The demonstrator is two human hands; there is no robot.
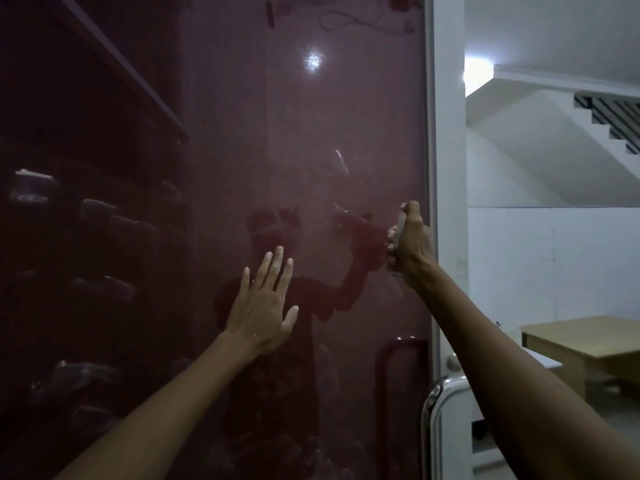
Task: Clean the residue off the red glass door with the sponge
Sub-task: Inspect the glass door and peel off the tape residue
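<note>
Red glass door [311, 140] fills left and centre of frame, dark maroon, glossy, with pale smeared residue [341, 159] around mid-height and a light glare in the upper centre. Left hand [263, 306] lies flat on the glass at lower centre, fingers straight and slightly spread, grip wide, holding nothing. Right hand [410, 242] is at centre right, near the door's right edge, fingers curled around a pale sponge [401, 220], pressing it against the glass; only a sliver of sponge shows above the knuckles. Chrome door handle [434, 410] at lower right beside the white frame [446, 133]. Staircase [554, 140] upper right, wooden surface [588, 341] at right edge.
</note>
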